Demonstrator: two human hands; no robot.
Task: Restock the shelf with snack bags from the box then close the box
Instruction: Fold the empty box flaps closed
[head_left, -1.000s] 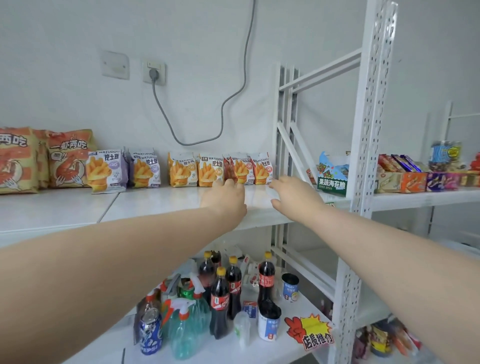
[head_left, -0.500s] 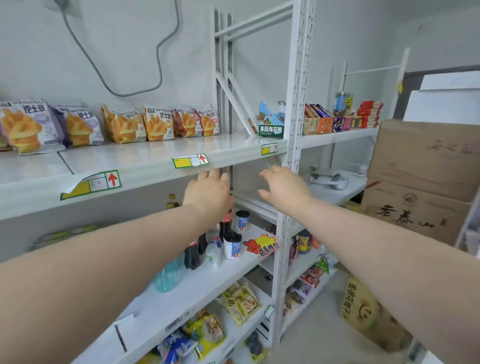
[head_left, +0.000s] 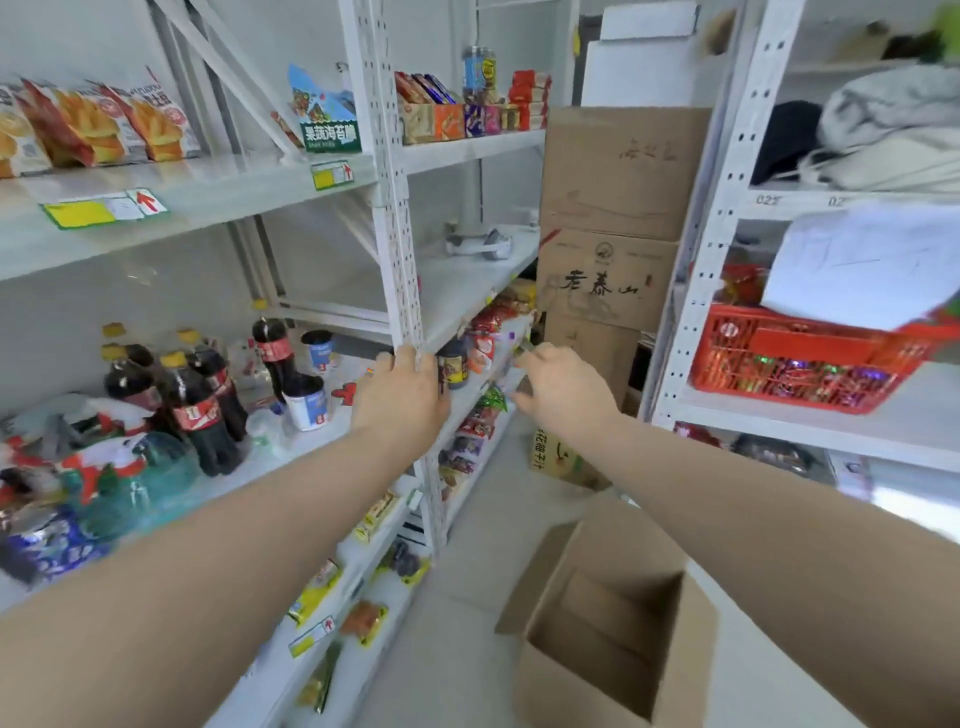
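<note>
Cola bottles (head_left: 200, 415) stand beside paper cups (head_left: 306, 401) — a red basket (head_left: 800, 369) sits well apart

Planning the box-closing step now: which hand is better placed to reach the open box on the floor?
Right, probably. The right hand is empty and its arm extends on the same side as the open box. The left hand is at the shelf upright, farther from the box.

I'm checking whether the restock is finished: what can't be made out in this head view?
All head view.
Cardboard box: shadow and the frame's lower edge hide part of its inside.
Snack bags on the top shelf: motion blur and the left edge hide their count.
Left hand, right hand: backs face the camera, palms hidden.
Shelf label: print blurred.
</note>
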